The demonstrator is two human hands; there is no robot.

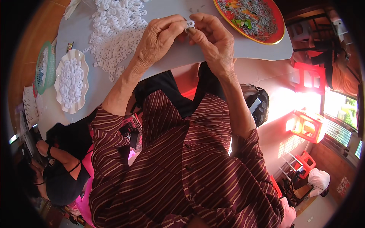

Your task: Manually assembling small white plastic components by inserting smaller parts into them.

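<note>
Above the table's near edge, my left hand (161,37) and my right hand (215,42) meet fingertip to fingertip. Between them is a small white plastic piece (190,24) with a hole in it. The left thumb and forefinger pinch it from one side, and the right thumb and fingers close on the other. Anything smaller in the fingertips is too small to tell. Left of my hands spreads a heap of similar white pieces (116,32). To the right lies a round red tray (280,21) with a gold rim, holding many small grey metal parts and some leaf-like shapes.
On the grey table (251,52), a white scalloped dish (85,68) of white pieces stands at the left, beside a green basket (51,78). Another person (62,178) sits at the lower left. Red stools (308,127) stand on the floor at right.
</note>
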